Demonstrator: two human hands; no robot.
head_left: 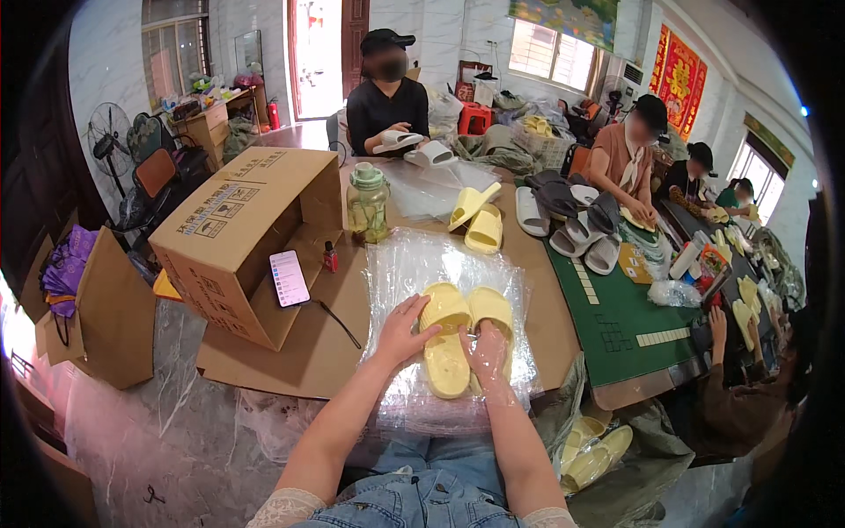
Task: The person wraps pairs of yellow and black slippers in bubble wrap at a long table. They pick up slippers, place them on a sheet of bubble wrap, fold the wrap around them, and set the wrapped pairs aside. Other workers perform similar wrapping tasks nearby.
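A pair of pale yellow slippers [465, 330] lies side by side on a stack of clear plastic bags [414, 264] in front of me. My left hand [402, 330] rests flat on the plastic, fingers touching the left slipper's side. My right hand [487, 349] sits inside a clear plastic bag, fingers curled on the heel of the right slipper. Both slippers lie on the brown cardboard sheet [299, 352] covering the table.
An open cardboard box [238, 233] lies on its side at left with a phone [289, 278] on its flap. A green-lidded jar [368, 202], another yellow pair [475, 220] and grey slippers [572, 220] lie beyond. Three people work across the table. More yellow slippers [591, 453] sit by my right knee.
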